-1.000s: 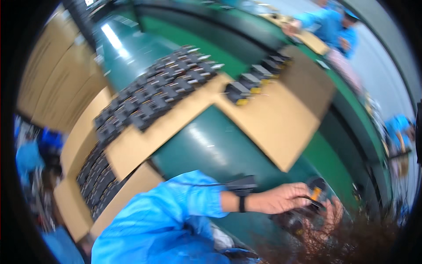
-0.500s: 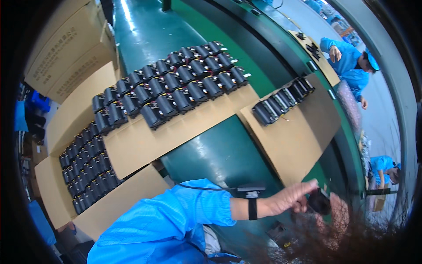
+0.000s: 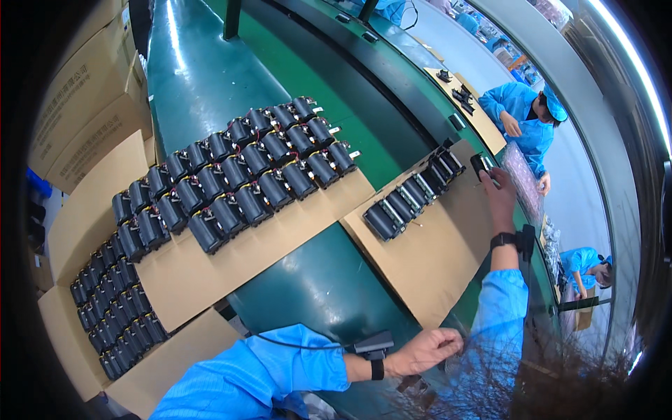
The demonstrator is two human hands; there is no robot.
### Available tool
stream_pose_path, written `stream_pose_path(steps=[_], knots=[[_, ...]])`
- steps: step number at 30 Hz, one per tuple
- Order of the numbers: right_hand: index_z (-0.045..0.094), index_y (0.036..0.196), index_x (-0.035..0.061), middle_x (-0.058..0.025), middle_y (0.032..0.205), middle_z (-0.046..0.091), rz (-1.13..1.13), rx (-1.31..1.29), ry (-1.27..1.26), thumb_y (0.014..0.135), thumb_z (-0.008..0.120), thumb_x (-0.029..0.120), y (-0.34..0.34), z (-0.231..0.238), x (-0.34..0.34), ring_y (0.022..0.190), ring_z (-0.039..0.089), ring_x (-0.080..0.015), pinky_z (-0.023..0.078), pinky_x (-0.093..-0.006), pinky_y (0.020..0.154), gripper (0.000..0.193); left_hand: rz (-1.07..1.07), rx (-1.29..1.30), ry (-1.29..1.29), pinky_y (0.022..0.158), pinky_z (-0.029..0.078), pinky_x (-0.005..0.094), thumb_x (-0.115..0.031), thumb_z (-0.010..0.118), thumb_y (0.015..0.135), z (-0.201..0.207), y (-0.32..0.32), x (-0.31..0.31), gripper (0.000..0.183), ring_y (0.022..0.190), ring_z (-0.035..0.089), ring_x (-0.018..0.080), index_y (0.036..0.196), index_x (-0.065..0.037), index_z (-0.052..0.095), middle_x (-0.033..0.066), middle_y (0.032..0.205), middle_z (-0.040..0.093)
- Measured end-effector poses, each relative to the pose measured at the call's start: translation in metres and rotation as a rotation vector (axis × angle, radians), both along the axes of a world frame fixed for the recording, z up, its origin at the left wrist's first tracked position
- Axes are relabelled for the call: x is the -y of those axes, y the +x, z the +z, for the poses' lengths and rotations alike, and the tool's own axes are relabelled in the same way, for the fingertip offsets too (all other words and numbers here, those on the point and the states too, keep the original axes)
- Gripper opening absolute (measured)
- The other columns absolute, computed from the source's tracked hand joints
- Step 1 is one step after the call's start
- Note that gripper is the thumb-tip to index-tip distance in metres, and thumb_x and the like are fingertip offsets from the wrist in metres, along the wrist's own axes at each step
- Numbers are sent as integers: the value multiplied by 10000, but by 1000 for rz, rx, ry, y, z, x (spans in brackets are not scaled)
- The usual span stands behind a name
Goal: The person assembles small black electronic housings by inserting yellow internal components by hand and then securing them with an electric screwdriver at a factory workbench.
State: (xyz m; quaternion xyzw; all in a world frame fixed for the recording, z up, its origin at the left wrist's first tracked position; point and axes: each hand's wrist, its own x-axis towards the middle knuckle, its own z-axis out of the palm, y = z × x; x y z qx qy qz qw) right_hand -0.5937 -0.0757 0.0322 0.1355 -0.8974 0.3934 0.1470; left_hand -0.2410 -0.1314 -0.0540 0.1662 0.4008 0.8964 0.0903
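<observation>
"At the upper right of the frame, what is found in the right hand (image 3: 500, 194)?"

"A black unit (image 3: 481, 166) is held there, with the fingers clamped on it. It is located at the top corner of the smaller cardboard sheet (image 3: 437, 259), near the end of a short row of units (image 3: 402, 203). Whether it is borne by the sheet cannot be told."

"And the left hand (image 3: 418, 353)?"

"It is noted at the lower middle, by the sheet's bottom corner. The fingers are curled inward; whether anything is pinched cannot be told."

"How much is judged done?"

"At centre left, three ranks of units (image 3: 234, 175) are laid out on the larger cardboard sheet (image 3: 227, 266). More are packed in ranks in the open carton (image 3: 175, 360) at lower left. The short row is judged only part of what could be carried, since much bare cardboard is seen below it on the green desk (image 3: 325, 294)."

"What is left?"

"The held unit is not yet released or aligned with the row. No total can be established."
</observation>
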Motion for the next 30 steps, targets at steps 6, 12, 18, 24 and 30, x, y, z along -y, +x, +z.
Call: stream_pose_path(steps=[6, 12, 18, 24, 30], knots=[[648, 1252, -29, -182, 1223, 693, -56, 35, 79, 835, 830, 404, -57, -37, 30, 1082, 687, -277, 525, -382, 954, 628, -90, 115, -192, 894, 521, 306, -188, 550, 1061, -15, 4, -6, 299, 983, 644, 134, 1253, 27, 628, 136, 1055, 724], [649, 1262, -33, -198, 1231, 686, -15, 68, 71, 827, 838, 396, -93, -56, 9, 1173, 645, -301, 493, -394, 1011, 640, -150, 137, -125, 980, 498, 297, -228, 544, 1079, -32, -3, -21, 403, 1112, 603, 127, 1392, 27, 564, 103, 1228, 701], [656, 1252, -38, -183, 1229, 687, -33, 268, -71, 816, 855, 395, -84, -56, 22, 1144, 652, -266, 520, -368, 955, 646, -120, 156, -42, 906, 488, 272, -199, 555, 1064, -16, -4, 1, 367, 1029, 582, 115, 1358, 17, 586, 66, 1130, 682], [675, 1247, 8, -114, 1197, 706, -37, 304, -109, 837, 843, 391, -85, -61, 15, 1090, 664, -226, 528, -318, 823, 586, -185, 110, -25, 1025, 473, 288, -223, 546, 1074, -17, -5, 2, 433, 1172, 582, 130, 1442, 5, 537, 81, 1289, 674], [687, 1245, 57, -34, 1122, 705, -57, 280, -250, 910, 761, 423, -50, -37, 9, 963, 639, -117, 474, -272, 732, 502, -313, 97, 49, 926, 493, 274, -211, 530, 1074, -20, -6, 4, 333, 1045, 596, 101, 1315, 7, 604, 24, 1143, 683]])
